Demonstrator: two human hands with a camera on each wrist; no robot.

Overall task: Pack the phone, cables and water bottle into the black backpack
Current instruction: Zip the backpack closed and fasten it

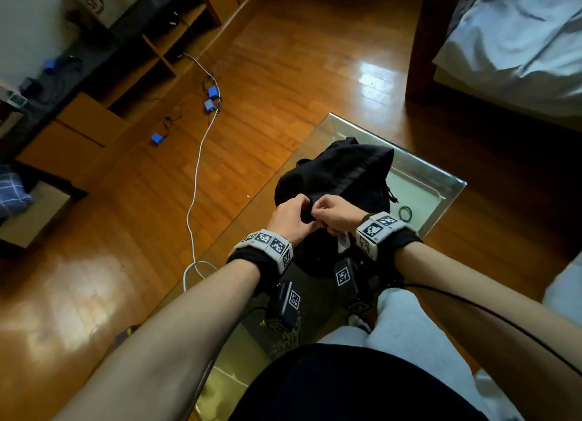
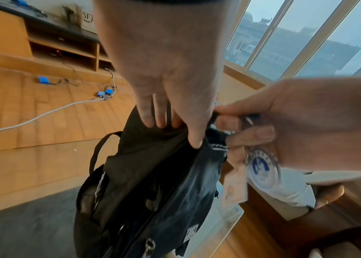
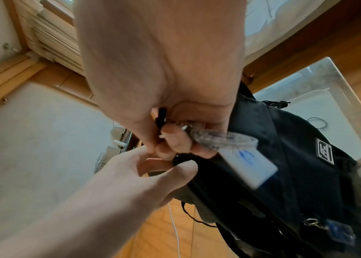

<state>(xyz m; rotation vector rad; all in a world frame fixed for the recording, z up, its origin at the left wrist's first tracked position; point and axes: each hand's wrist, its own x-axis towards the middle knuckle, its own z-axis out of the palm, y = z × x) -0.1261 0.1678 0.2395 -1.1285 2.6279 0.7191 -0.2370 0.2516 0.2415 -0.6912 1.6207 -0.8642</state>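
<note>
The black backpack (image 1: 340, 171) stands on the glass table (image 1: 425, 181) just in front of me. My left hand (image 1: 293, 215) grips the fabric at its near top edge, fingers curled over the rim (image 2: 170, 129). Right beside it, my right hand (image 1: 330, 214) pinches the black zipper pull (image 3: 161, 117) at the top of the backpack (image 3: 285, 174). A key ring with a round blue-and-white badge (image 2: 263, 167) and a card tag (image 2: 234, 188) hangs from that pull. No phone, cables or water bottle show in any view.
A small black ring (image 1: 405, 213) lies on the glass to the right of the bag. On the wooden floor at left run a white cable (image 1: 195, 181) and blue boxes (image 1: 209, 100). A shelf unit (image 1: 94, 105) stands far left, a bed (image 1: 519, 42) far right.
</note>
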